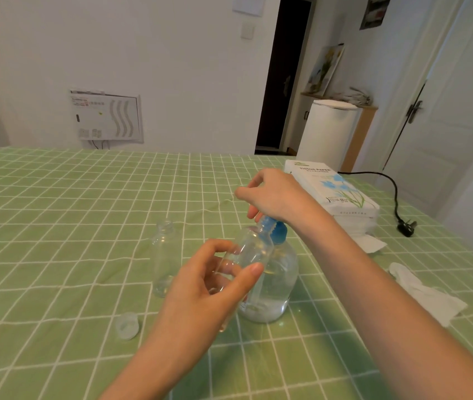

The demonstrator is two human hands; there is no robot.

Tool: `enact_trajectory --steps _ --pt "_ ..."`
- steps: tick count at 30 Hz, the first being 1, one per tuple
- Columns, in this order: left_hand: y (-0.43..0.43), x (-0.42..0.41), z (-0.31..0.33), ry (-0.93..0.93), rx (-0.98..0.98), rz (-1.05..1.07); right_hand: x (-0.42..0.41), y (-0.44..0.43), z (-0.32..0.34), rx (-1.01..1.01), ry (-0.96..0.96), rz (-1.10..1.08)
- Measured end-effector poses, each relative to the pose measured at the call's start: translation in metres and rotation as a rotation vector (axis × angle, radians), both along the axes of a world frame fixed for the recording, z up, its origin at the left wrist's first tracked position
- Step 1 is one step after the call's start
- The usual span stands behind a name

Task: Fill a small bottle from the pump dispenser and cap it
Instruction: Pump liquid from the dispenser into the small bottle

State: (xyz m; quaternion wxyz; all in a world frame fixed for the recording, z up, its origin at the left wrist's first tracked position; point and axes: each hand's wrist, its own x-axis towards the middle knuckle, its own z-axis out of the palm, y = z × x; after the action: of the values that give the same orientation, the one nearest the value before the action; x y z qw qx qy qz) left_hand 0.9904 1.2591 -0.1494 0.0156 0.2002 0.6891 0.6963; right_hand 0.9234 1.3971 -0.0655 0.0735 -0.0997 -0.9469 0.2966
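My left hand (215, 281) grips a small clear bottle (254, 249), tilted with its open neck up against the blue pump head (277, 230) of the dispenser (275, 287). The dispenser is a clear round bottle with a little liquid at its bottom. My right hand (272, 194) rests on top of the blue pump with fingers curled over it. A second small clear bottle (166, 258) stands upright and open just left of my left hand. A translucent cap (127, 325) lies on the green checked tablecloth (56, 226) near the front left.
A white tissue pack (336, 192) lies at the right back of the table, with loose tissues (428, 293) crumpled to the right. A black power cord and plug (405, 226) lie by the table's right edge. A white bin (330, 131) stands behind the table.
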Motion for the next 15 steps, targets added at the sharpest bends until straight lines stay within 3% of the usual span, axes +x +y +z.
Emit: enact_trajectory --steps 6,15 --pt "0.0002 0.0011 0.0063 0.010 0.004 -0.010 -0.0016 0.0022 0.0111 0.089 0.052 0.023" --pt "0.0004 0.0005 0.0012 0.002 0.015 0.002 -0.0027 0.0038 0.0013 0.016 -0.051 0.022"
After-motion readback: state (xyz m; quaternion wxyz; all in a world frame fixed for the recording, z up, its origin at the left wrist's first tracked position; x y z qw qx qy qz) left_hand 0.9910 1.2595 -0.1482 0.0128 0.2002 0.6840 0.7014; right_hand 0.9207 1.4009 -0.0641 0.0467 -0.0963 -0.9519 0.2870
